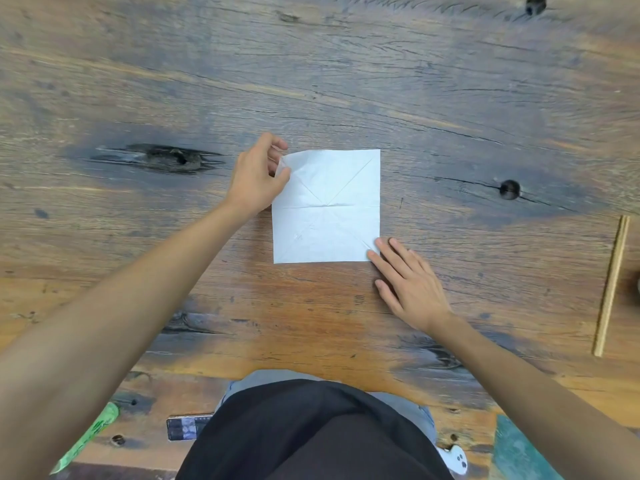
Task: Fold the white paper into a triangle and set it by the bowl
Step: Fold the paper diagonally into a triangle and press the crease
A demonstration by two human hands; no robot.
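A square white paper (327,216) lies on the wooden table (346,81), marked with diagonal and horizontal creases that meet near its middle. My left hand (254,178) pinches the paper's far left corner between thumb and fingers and lifts it slightly off the wood. My right hand (407,282) rests flat, fingers apart, with its fingertips pressing the near right corner down. The bowl is hardly in view; only a dark sliver shows at the right edge.
A pair of wooden chopsticks (612,285) lies along the right side of the table. Dark knots (509,189) and a long crack (162,158) mark the wood. A phone (187,427) and a green object (86,438) sit near the front edge.
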